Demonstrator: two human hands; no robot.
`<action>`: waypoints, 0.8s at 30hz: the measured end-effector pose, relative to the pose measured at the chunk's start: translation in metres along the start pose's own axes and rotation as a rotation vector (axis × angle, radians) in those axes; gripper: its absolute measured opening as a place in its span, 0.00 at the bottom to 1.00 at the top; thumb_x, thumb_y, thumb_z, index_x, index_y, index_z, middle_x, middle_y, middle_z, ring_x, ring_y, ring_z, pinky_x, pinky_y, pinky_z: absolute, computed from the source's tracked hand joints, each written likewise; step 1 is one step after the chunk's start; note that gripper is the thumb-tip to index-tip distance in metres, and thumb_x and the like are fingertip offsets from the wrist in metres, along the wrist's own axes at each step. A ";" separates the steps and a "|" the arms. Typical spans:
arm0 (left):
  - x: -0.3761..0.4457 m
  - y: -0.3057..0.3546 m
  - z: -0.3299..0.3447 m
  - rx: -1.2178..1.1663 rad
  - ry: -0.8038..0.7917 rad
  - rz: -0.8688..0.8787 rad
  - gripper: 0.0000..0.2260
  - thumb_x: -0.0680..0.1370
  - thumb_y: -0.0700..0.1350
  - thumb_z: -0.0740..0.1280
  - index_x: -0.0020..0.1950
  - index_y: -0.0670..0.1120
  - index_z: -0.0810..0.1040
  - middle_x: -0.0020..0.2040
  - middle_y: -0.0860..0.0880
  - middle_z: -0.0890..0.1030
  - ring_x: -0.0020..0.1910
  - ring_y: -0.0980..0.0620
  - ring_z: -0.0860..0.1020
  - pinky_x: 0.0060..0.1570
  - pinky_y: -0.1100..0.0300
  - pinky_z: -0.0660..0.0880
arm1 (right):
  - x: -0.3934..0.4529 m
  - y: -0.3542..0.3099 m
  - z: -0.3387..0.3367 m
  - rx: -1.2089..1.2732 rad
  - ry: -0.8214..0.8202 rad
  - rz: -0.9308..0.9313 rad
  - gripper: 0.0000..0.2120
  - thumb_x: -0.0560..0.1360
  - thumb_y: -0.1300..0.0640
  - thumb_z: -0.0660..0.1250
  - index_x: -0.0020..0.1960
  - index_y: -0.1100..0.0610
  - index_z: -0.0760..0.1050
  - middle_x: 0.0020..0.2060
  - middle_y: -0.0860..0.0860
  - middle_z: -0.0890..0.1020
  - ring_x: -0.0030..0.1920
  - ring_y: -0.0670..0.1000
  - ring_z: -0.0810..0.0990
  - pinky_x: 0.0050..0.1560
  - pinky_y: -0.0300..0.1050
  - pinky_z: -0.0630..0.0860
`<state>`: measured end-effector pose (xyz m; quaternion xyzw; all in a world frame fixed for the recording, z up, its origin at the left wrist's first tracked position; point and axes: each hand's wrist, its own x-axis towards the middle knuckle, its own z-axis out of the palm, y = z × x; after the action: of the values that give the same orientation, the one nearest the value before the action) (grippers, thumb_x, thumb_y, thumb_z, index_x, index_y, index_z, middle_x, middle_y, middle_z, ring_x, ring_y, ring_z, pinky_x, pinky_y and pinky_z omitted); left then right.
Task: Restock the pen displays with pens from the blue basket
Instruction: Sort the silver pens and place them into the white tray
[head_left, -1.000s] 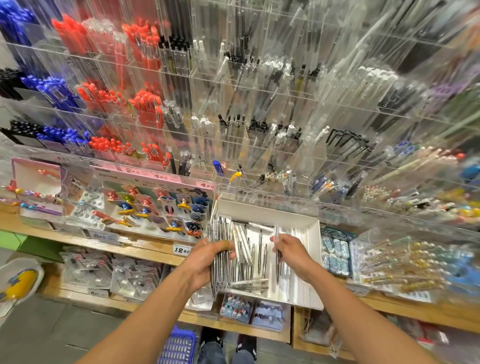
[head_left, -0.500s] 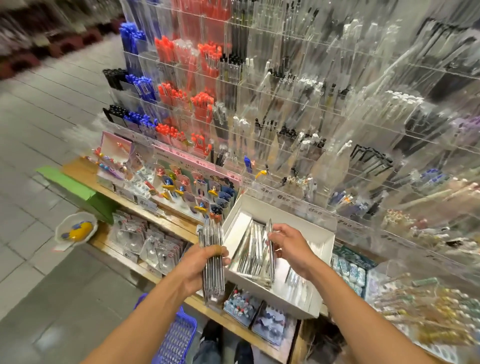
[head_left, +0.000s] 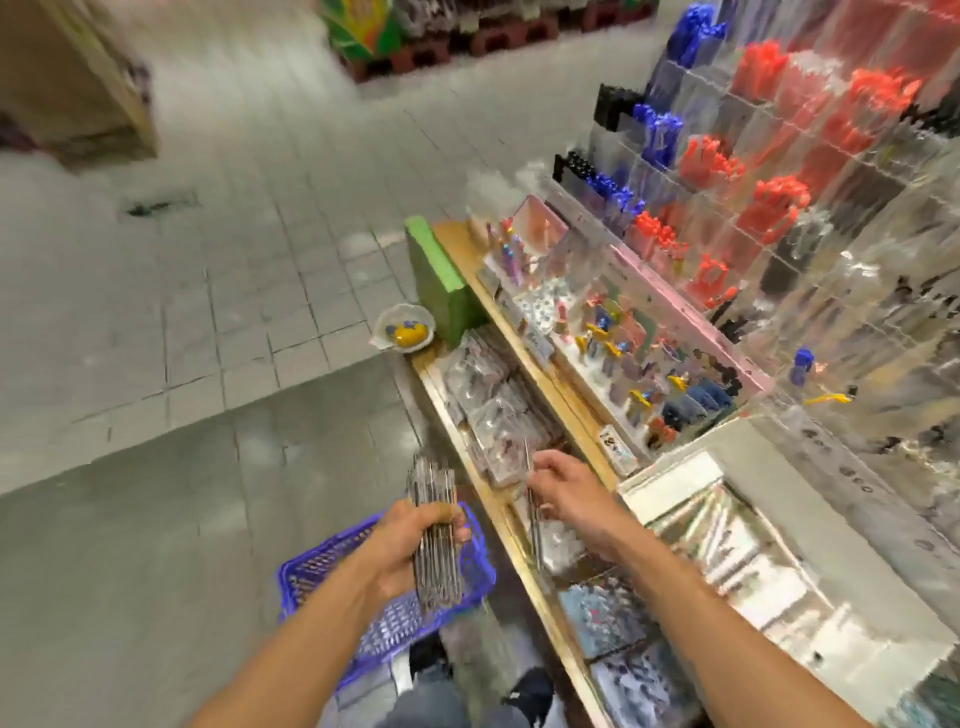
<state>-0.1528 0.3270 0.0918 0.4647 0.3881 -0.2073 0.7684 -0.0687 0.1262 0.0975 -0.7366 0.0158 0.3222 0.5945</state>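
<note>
Both forearms stretched forward, bare. Left hand (head_left: 415, 545) curled round a bundle of pens (head_left: 434, 540), held upright. Right hand (head_left: 563, 486) pinching a few pens (head_left: 534, 514), fingers bent.

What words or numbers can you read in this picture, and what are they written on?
None can be read for sure; the picture is blurred by motion.
White price tag on the wooden shelf edge: dark marks, too blurred to read.
Price stickers along the clear pen display front: smeared dark digits, unreadable.
White box of pens: no readable print.
</note>
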 end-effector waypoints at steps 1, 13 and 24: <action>-0.002 0.001 -0.014 -0.007 0.024 -0.004 0.07 0.78 0.33 0.65 0.41 0.36 0.80 0.33 0.41 0.81 0.27 0.51 0.81 0.26 0.62 0.78 | 0.007 0.000 0.016 -0.010 -0.052 0.004 0.04 0.79 0.61 0.64 0.50 0.53 0.74 0.32 0.44 0.77 0.31 0.39 0.76 0.32 0.36 0.74; 0.036 -0.026 -0.155 -0.255 0.221 -0.089 0.08 0.76 0.30 0.69 0.53 0.27 0.79 0.44 0.34 0.83 0.34 0.46 0.83 0.34 0.58 0.82 | 0.084 0.052 0.166 -0.145 -0.297 0.198 0.07 0.81 0.59 0.61 0.55 0.54 0.77 0.40 0.50 0.80 0.41 0.48 0.78 0.41 0.43 0.79; 0.229 -0.131 -0.223 -0.328 0.358 -0.262 0.03 0.74 0.28 0.70 0.46 0.32 0.81 0.34 0.40 0.82 0.28 0.49 0.81 0.26 0.61 0.79 | 0.214 0.235 0.208 -0.318 -0.212 0.341 0.09 0.82 0.64 0.58 0.57 0.67 0.73 0.42 0.58 0.75 0.43 0.53 0.72 0.47 0.52 0.74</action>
<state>-0.1916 0.4684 -0.2209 0.3090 0.6031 -0.1539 0.7191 -0.0892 0.3192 -0.2293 -0.7696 0.0266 0.4918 0.4063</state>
